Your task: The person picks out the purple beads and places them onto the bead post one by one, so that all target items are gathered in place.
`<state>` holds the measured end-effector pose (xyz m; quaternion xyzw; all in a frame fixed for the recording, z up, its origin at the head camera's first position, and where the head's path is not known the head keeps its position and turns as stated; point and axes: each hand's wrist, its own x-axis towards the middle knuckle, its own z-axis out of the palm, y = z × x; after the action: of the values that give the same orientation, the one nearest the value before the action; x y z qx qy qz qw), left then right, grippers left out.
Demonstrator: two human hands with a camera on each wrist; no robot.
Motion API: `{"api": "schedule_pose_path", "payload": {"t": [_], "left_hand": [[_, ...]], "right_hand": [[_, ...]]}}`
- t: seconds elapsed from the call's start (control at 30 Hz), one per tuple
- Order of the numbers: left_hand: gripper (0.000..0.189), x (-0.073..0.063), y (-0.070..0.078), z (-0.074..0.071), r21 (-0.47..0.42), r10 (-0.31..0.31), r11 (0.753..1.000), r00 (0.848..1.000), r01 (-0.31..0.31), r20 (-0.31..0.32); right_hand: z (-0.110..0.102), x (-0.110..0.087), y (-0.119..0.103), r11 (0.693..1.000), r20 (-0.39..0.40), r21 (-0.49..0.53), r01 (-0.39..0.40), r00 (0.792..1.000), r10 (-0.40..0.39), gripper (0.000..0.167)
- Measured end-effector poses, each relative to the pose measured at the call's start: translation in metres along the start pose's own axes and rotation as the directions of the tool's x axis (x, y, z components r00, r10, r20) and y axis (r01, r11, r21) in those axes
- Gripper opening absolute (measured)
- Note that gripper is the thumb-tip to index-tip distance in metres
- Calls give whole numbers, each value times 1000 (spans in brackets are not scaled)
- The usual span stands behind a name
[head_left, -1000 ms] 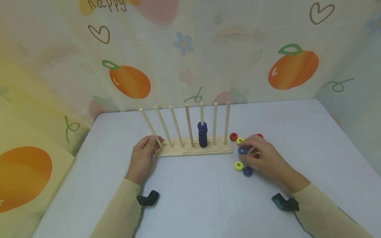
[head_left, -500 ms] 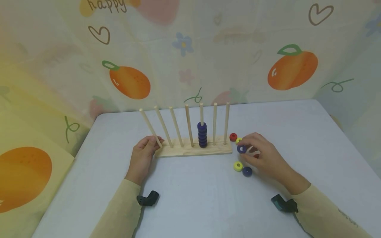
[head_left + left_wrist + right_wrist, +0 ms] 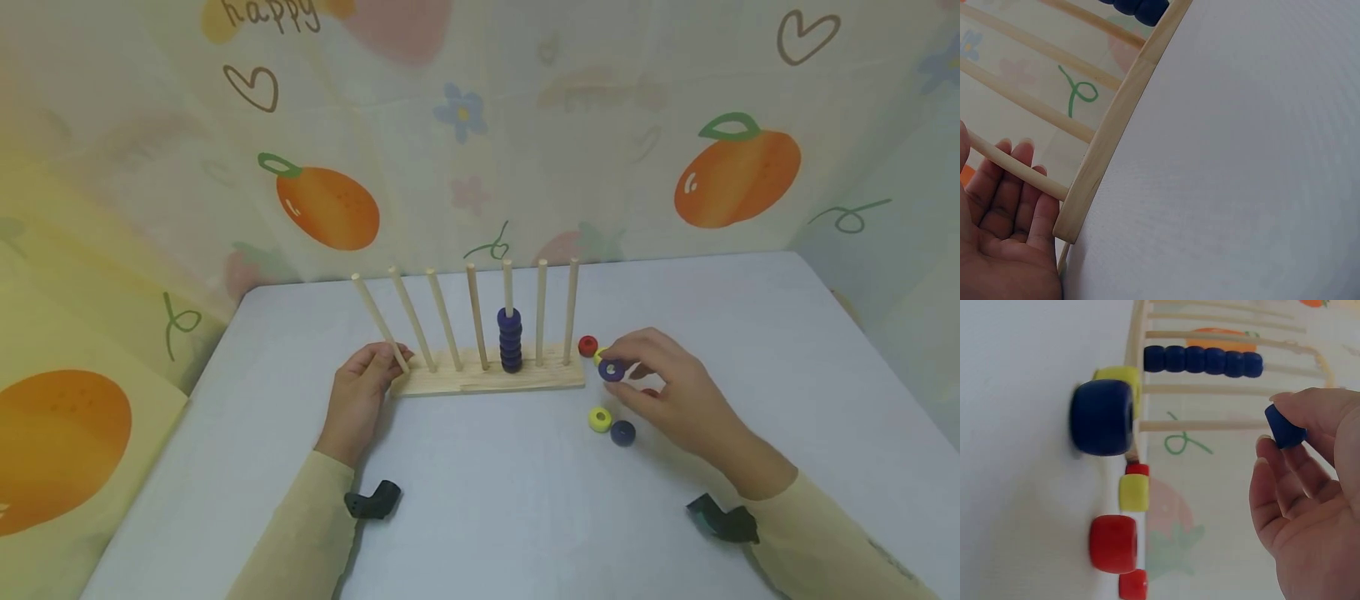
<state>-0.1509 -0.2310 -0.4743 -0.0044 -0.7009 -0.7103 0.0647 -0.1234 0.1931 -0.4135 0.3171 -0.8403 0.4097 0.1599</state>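
Observation:
A wooden peg rack (image 3: 487, 380) stands on the table with a row of upright pegs. Several blue beads (image 3: 510, 342) are stacked on its third peg from the right. My left hand (image 3: 358, 400) is at the rack's left end, holding the outermost peg (image 3: 1019, 167) between thumb and fingers. Just past the opposite end, my right hand (image 3: 675, 387) pinches a blue bead (image 3: 1285, 427) between thumb and fingertips, raised off the table. In the head view the hole of this bead (image 3: 611, 370) faces the camera.
Near the right hand lie a yellow bead (image 3: 599, 419) and a blue bead (image 3: 623, 433), side by side. A red bead (image 3: 588, 346) and a partly hidden yellow bead (image 3: 1134, 492) sit farther back. Another red bead (image 3: 1114, 544) lies under the hand. A printed cloth (image 3: 480, 167) hangs behind the table.
My right hand has lifted the pinched blue bead slightly, its wrist shifting a little to the right. The left hand and the rack look unmoved.

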Motion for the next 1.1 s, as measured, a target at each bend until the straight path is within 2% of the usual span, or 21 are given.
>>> {"api": "schedule_pose_path", "payload": {"t": [0.2,0.57,0.77,1.1], "left_hand": [[54,-1,0,0,32,8,999,1000,-8,-1],[53,-1,1,1,-8,6,1000,1000,-6,2],[54,-1,0,0,-12,3,1000,1000,-3,3],[55,-1,0,0,6,-7,1000,1000,7,2]], "right_hand": [[-5,2,-10,1000,-23,5,16,1000,-16,52],[-16,9,-26,998,-64,-2,69,996,-69,54],[-25,15,-32,992,-95,-1,123,988,-122,56],[-29,29,-50,989,-87,3,147,985,-147,52]]}}
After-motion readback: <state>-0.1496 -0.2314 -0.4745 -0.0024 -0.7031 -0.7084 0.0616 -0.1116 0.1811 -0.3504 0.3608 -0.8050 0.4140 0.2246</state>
